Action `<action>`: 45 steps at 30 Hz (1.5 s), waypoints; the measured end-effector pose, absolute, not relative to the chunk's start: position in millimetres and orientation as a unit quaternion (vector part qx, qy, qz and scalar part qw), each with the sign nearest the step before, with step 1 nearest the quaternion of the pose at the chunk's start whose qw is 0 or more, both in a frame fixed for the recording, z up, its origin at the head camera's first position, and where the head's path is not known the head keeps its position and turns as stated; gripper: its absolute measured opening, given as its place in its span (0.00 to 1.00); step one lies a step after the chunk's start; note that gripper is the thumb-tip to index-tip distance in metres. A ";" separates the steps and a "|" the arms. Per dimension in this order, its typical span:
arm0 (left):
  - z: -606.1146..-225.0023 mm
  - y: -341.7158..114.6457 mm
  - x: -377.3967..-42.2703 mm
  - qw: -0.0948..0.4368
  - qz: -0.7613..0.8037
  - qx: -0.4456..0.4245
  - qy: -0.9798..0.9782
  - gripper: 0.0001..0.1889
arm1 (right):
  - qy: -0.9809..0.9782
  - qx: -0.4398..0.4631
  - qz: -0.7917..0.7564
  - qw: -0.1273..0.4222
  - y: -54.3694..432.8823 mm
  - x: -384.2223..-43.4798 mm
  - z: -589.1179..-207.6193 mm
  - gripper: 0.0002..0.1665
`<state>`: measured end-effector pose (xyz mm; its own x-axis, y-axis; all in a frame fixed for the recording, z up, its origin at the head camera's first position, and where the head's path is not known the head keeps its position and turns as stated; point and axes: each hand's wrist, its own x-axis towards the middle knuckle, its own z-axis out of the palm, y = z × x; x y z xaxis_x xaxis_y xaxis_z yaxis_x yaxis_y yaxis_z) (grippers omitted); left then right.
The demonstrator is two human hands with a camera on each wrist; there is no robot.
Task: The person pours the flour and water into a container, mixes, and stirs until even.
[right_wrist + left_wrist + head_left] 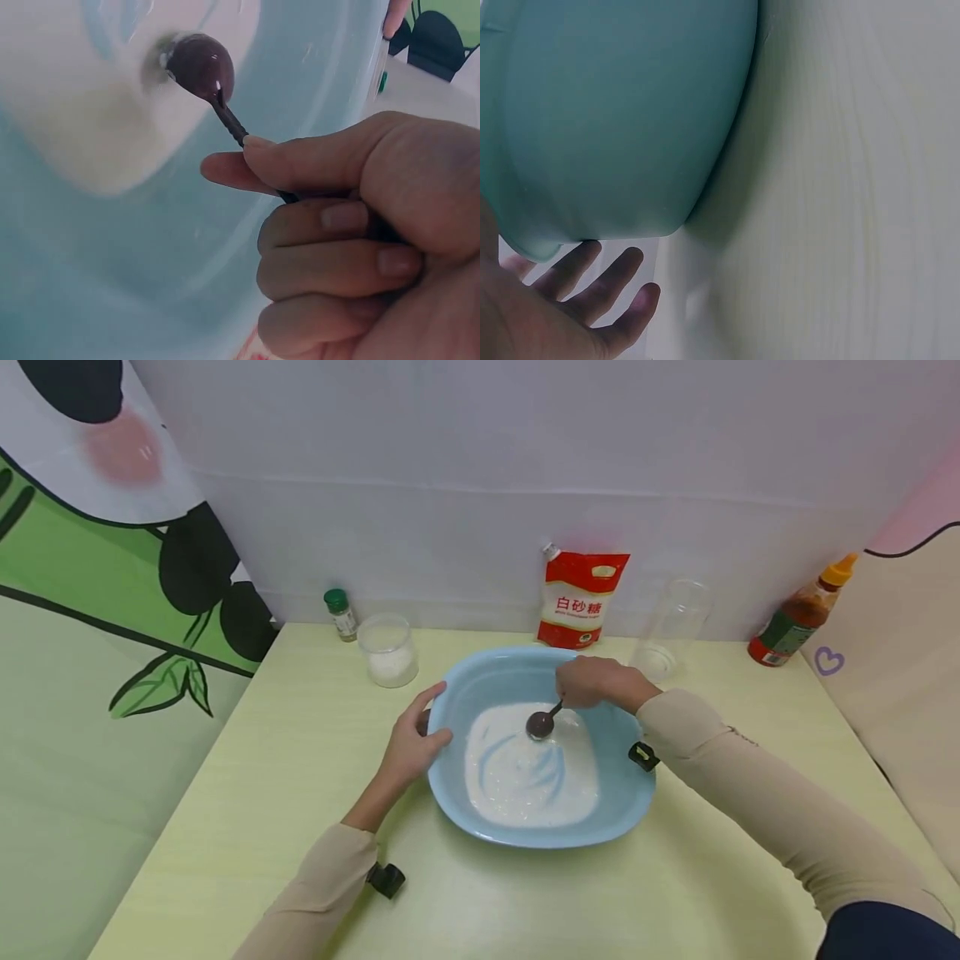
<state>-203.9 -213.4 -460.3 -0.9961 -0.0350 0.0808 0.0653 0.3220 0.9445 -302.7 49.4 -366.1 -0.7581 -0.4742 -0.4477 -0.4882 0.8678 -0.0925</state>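
A light blue plastic basin (pixel 457 802) stands on the table, a layer of white, wet-looking stuff (pixel 517 777) with streaks over its bottom. My left hand (pixel 408 747) holds the basin's left rim, thumb at the inner side and fingers outside; the left wrist view shows those fingers (pixel 604 296) spread beside the outer wall. Over the far right part of the basin, my right hand (pixel 596 682) grips a dark spoon (pixel 201 67) by its thin handle, thumb and forefinger pinching it and the other fingers curled. The spoon's bowl is down at the white layer.
Behind the basin stand a red-and-white sugar pouch (pixel 576 602) and a clear glass (pixel 671 627). Back left are a glass jar of white grains (pixel 390 660) and a small green-capped shaker (pixel 341 614). A sauce bottle (pixel 798 618) stands back right. A cloth backdrop (pixel 450 485) closes the back.
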 end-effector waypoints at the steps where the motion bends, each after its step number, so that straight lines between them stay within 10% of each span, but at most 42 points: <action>1: -459.9 -213.1 -203.6 0.044 -0.582 -0.011 -0.812 0.40 | 0.936 -0.263 0.014 0.232 44.8 -301.2 -367.0 0.05; 8: -459.3 -212.0 -204.0 0.040 -0.580 -0.004 -0.813 0.39 | 0.923 -0.322 0.043 0.209 20.3 -280.4 -368.5 0.05; 19: -460.0 -214.5 -202.7 0.043 -0.578 -0.001 -0.815 0.40 | 0.864 -0.392 -0.002 0.316 22.6 -246.4 -377.3 0.06; 35: -461.3 -213.7 -203.7 0.039 -0.581 -0.004 -0.813 0.40 | 0.951 -0.213 0.004 0.223 71.6 -301.2 -362.4 0.13; 45: -458.9 -214.6 -202.8 0.038 -0.583 -0.003 -0.811 0.39 | 0.917 -0.313 0.006 0.246 34.0 -298.3 -367.4 0.07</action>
<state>-202.8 -214.6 -458.9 -0.9971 -0.0393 0.0648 0.0490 0.3191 0.9464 -298.3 34.0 -367.4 -0.6835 -0.5710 -0.4547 -0.5767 0.8043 -0.1433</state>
